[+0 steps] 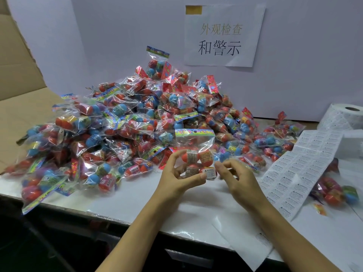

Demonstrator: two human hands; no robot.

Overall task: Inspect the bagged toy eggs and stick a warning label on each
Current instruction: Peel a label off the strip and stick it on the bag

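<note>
On the white bench (pixel 137 201) a big heap of bagged eggs (pixel 121 122) lies behind and to the left of both hands, and the label sheet (pixel 300 173) runs at the right, nearer the right hand. The held bag (pixel 196 152) stands upright just in front of the heap, its long axis vertical and its header on top. The left hand (pixel 176 179) grips its lower part with thumb on a small warning label (pixel 209 173); the right hand (pixel 238 177), fingers loosely curled, holds nothing and hovers just beside it.
</note>
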